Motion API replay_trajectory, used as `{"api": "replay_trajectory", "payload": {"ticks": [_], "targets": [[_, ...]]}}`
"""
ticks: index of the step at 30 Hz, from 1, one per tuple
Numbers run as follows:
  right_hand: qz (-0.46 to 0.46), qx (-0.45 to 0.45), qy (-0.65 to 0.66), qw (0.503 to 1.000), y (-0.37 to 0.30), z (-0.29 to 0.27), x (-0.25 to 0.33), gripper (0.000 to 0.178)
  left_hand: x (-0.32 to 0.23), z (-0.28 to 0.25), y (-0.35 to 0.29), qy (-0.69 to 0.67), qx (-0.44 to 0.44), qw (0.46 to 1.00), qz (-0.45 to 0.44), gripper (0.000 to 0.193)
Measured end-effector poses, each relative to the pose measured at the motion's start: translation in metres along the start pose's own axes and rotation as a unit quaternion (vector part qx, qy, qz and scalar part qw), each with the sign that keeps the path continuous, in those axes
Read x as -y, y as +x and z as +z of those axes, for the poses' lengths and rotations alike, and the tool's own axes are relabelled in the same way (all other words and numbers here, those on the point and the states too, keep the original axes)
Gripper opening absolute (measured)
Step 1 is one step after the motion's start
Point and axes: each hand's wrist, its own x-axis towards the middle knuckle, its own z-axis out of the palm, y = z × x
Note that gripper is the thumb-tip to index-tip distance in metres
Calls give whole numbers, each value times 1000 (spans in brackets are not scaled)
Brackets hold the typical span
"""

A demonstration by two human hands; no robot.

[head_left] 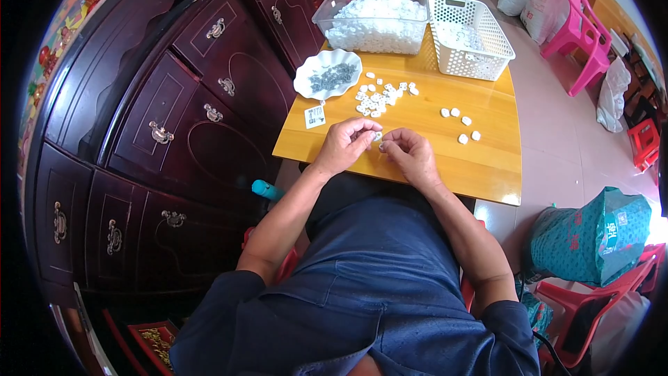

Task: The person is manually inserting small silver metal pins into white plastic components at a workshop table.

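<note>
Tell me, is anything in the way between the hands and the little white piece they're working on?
No, nothing visible is in the way. The left hand and the right hand already meet around the small white piece, pinching it between their fingertips just above the wooden table. The loose pile of white pieces lies farther back, apart from the hands.

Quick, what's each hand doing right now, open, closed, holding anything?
Left hand: fingers curled, pinching a small white piece together with the other hand.
Right hand: fingers curled, pinching the same piece.
</note>
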Motion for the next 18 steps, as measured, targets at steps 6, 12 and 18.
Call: {"api": "replay_trajectory", "payload": {"ticks": [6,12,18], "targets": [[4,-2,6,1000,1,-1,-2,14,0,1,0,-16,7,1000,-9,17],[0,-8,12,1000,0,0,2,14,0,2,0,-12,13,1000,-15,18],[8,-14,17,1000,-1,0,3,17,-2,6,0,-22,23,999,-28,19]]}}
